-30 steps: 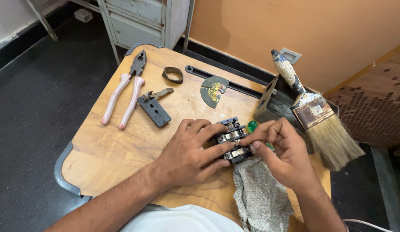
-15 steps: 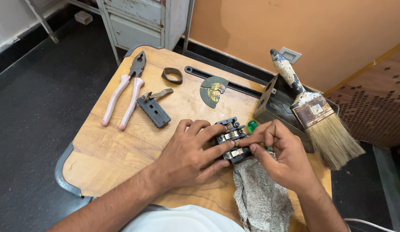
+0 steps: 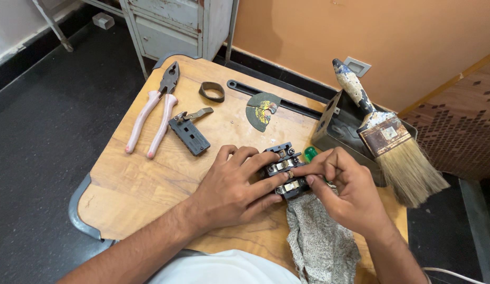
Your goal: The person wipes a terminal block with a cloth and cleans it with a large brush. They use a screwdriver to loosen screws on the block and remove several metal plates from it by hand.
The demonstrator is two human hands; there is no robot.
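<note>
My left hand (image 3: 232,192) still clamps the black block (image 3: 285,169) on the counter (image 3: 134,194); my right hand (image 3: 347,192) stays pinched on something tiny (a screw, perhaps) — nothing's moved.

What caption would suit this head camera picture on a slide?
Both hands, left hand and right hand, grip a black terminal block on a wooden table, pliers nearby.

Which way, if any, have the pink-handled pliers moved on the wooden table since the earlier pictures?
No. The pink-handled pliers lie in the same spot, left of the small black block, near the wooden table edge.
</note>
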